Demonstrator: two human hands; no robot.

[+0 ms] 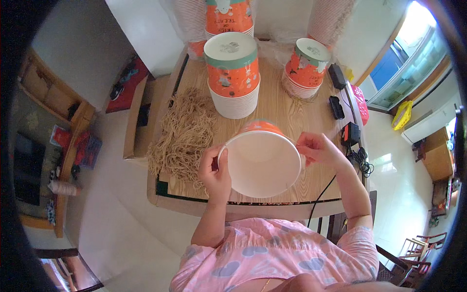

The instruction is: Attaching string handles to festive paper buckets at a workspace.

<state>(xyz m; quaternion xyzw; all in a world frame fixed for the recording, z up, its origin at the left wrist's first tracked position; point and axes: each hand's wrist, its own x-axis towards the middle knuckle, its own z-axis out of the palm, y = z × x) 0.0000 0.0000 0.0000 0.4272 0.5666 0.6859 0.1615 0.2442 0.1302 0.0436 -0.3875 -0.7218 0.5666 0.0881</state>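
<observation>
A large paper bucket (262, 165), white inside with an orange printed outside, is tilted so its open mouth faces me over the table's near edge. My left hand (216, 175) grips its left rim, thumb toward the mouth and fingers around the outer wall. At the right side of the rim, my right hand (316, 148) is closed in a pinch; what lies between its fingertips is too small to make out. A heap of tan twine (182, 138) lies left of the bucket. Just beyond stands an upside-down stack of matching large buckets (233, 97).
A smaller upside-down bucket stack (305, 70) stands at the far right, with plastic-wrapped stacks (331, 19) behind. Black adapters (350, 134) and coiled cables (360, 163) line the table's right edge. A cardboard box (141, 117) sits left of the wooden table (277, 109).
</observation>
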